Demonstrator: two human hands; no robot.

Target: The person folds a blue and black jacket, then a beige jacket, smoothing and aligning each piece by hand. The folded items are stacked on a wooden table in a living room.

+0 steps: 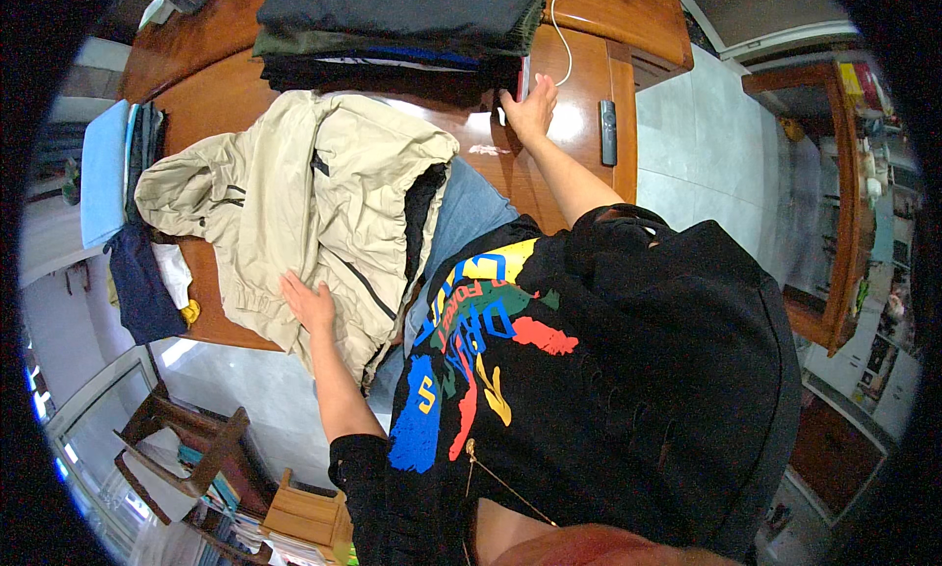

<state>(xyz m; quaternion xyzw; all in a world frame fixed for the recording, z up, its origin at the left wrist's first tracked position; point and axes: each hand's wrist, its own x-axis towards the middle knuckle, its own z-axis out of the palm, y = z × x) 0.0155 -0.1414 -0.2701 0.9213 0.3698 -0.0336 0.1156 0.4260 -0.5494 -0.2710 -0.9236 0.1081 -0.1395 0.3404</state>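
My left hand (312, 306) rests flat and open on the beige jacket (294, 203), spread across the wooden worktop (579, 85). Right hand (530, 110) is open against the stack of folded clothes (392, 26). Jacket looks soft, light and floppy; I'd grab the hem or collar.

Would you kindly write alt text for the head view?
A person leans over a wooden table, left hand flat on a beige jacket, right hand touching a stack of folded dark clothes. A remote lies nearby.
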